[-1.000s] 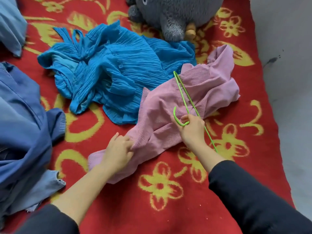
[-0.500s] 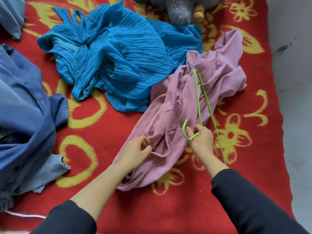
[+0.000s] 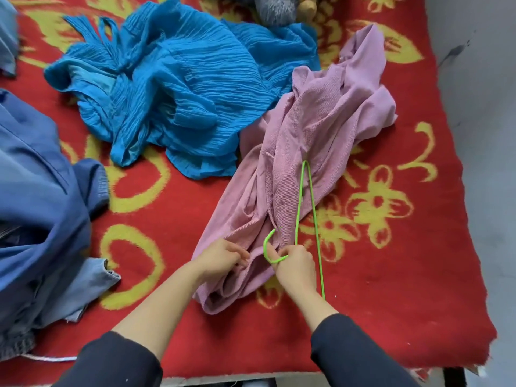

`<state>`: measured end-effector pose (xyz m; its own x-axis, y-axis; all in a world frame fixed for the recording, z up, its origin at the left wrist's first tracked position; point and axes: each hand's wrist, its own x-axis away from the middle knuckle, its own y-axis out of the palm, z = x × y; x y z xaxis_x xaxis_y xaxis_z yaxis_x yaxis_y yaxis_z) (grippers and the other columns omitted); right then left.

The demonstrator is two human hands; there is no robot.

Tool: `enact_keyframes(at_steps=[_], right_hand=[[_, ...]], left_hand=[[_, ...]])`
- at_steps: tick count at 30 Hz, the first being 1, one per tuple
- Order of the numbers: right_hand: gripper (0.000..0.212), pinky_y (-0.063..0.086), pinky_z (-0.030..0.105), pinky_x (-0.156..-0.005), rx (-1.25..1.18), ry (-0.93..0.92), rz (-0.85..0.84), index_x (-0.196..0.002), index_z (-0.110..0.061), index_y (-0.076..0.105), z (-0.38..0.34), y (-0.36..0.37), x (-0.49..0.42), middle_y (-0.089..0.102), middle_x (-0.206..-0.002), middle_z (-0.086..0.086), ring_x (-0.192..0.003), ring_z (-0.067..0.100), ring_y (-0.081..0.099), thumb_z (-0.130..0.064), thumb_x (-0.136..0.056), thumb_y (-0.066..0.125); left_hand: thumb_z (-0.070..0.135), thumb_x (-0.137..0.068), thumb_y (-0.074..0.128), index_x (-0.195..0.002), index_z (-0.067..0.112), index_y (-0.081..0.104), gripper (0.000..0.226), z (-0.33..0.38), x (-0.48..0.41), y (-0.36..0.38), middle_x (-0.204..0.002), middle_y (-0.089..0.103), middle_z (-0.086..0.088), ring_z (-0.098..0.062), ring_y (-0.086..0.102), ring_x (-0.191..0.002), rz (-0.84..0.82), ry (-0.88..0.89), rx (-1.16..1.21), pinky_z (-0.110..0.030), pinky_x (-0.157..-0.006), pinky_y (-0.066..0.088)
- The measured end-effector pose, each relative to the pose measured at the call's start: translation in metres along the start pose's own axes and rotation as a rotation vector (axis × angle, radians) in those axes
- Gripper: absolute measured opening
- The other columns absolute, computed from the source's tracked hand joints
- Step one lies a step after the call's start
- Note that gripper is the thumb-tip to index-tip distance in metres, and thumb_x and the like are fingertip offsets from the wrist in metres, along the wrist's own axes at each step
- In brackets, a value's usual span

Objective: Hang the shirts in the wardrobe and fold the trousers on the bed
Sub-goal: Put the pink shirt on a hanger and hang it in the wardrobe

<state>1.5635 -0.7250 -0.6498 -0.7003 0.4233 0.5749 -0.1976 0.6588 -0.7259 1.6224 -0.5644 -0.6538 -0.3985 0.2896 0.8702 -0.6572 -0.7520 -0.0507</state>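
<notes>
Dark blue clothes: heaped at the left edge of the bed, with a paler denim piece sticking out at the near side.
White cord: a thin line on the cover below that heap, near the bed's front edge.
Bed: covered in red with yellow flowers and hearts; all the clothes lie on it.
Turquoise garment: pleated and crumpled, at the far middle, its right edge touching the pink shirt.
Left hand: fingers curled, pinching the near end of the pink shirt's fabric; a dark sleeve is pushed up the forearm.
Grey plush toy: at the far edge, mostly cut off, just behind the turquoise garment.
Pink shirt: bunched into a long strip running from the hands away to the far right, lying on the bed.
Green hanger: thin wire, lying over the pink shirt; its hook curls to the left of the right hand, and its two long sides meet in a narrow point farther up the shirt.
Right hand: closed around the hanger at the base of the hook, just beside the left hand.
Wall: pale grey, along the right side of the bed.
</notes>
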Motion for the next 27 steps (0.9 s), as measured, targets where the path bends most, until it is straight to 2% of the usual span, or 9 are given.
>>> enact_keyframes(at_steps=[3,6,9,13,16,19,23,25,27], right_hand=[[0.040,0.044,0.037,-0.070,0.006,0.080,0.005,-0.085,-0.011,0.069,-0.009,0.014,-0.001,0.068,-0.097,0.018,-0.095,0.039,0.061,-0.050,-0.085,0.060],[0.014,0.042,0.033,-0.067,-0.152,0.094,0.071,-0.086,-0.018,0.074,-0.008,0.017,-0.002,0.071,-0.091,0.014,-0.091,0.037,0.062,-0.027,-0.084,0.063],[0.002,0.037,0.030,-0.062,-0.256,0.027,0.162,-0.077,-0.018,0.072,0.004,0.012,0.001,0.067,-0.072,0.007,-0.074,0.029,0.060,-0.019,-0.078,0.070],[0.025,0.031,0.023,-0.052,-0.359,-0.093,0.177,-0.061,-0.023,0.057,0.016,-0.005,0.011,0.045,-0.047,-0.009,-0.049,0.009,0.037,-0.009,-0.076,0.072],[0.030,0.032,0.030,-0.055,-0.466,-0.117,0.196,-0.055,-0.015,0.041,0.011,-0.023,0.020,0.039,-0.048,-0.001,-0.051,0.013,0.032,-0.021,-0.078,0.059],[0.019,0.027,0.034,-0.057,-0.589,-0.057,0.227,-0.058,-0.017,0.033,-0.004,-0.045,0.030,0.033,-0.053,-0.007,-0.054,0.012,0.029,-0.020,-0.069,0.047],[0.028,0.025,0.030,-0.059,-0.452,-0.122,0.356,-0.062,-0.021,0.037,-0.028,-0.077,0.055,0.041,-0.050,-0.004,-0.055,0.013,0.041,-0.008,-0.072,0.060],[0.019,0.026,0.032,-0.059,-0.419,-0.167,0.401,-0.066,-0.021,0.041,-0.042,-0.093,0.065,0.042,-0.050,-0.006,-0.055,0.015,0.044,-0.017,-0.070,0.059],[0.018,0.026,0.034,-0.059,-0.356,-0.201,0.453,-0.072,-0.021,0.044,-0.057,-0.113,0.076,0.045,-0.055,-0.007,-0.064,0.029,0.046,-0.012,-0.069,0.059]], left_hand=[[-0.006,-0.085,0.041,-0.101,0.007,0.070,0.036,-0.001,0.004,-0.003,-0.090,0.069,-0.009,-0.011,0.059,-0.065,0.073,0.082,-0.028,-0.013,-0.055,0.043],[0.004,-0.084,0.048,-0.108,0.021,0.069,0.037,0.008,-0.003,-0.004,-0.100,0.068,0.005,-0.011,0.057,-0.089,0.464,0.383,-0.350,-0.019,-0.074,0.040],[0.022,-0.087,0.048,-0.117,0.023,0.066,0.035,0.024,-0.018,-0.001,-0.116,0.060,-0.004,-0.028,0.048,-0.104,0.683,0.763,-0.682,-0.034,-0.082,0.043],[0.022,-0.081,0.061,-0.126,0.033,0.058,0.046,0.054,-0.034,0.007,-0.138,0.043,-0.008,-0.030,0.032,-0.126,0.512,0.697,-1.004,-0.044,-0.095,0.032],[0.023,-0.080,0.061,-0.106,0.028,0.069,0.028,0.073,-0.031,0.009,-0.133,0.049,-0.005,-0.030,0.037,-0.126,0.581,0.744,-1.075,-0.043,-0.093,0.030],[0.021,-0.082,0.052,-0.099,0.019,0.065,0.022,0.091,-0.012,0.000,-0.115,0.060,0.001,-0.024,0.045,-0.120,0.621,0.796,-0.845,-0.041,-0.094,0.028],[0.010,-0.089,0.043,-0.093,0.013,0.056,0.014,0.123,0.052,-0.009,-0.070,0.052,0.009,-0.019,0.051,-0.071,0.511,0.854,-0.368,-0.027,-0.070,0.031],[0.006,-0.089,0.044,-0.093,0.016,0.054,0.015,0.137,0.087,-0.011,-0.063,0.053,0.006,-0.017,0.047,-0.060,0.493,0.863,-0.289,-0.030,-0.063,0.035],[0.009,-0.085,0.042,-0.089,0.022,0.051,0.017,0.150,0.121,-0.014,-0.058,0.056,0.004,-0.019,0.051,-0.056,0.456,0.898,-0.209,-0.035,-0.062,0.046]])
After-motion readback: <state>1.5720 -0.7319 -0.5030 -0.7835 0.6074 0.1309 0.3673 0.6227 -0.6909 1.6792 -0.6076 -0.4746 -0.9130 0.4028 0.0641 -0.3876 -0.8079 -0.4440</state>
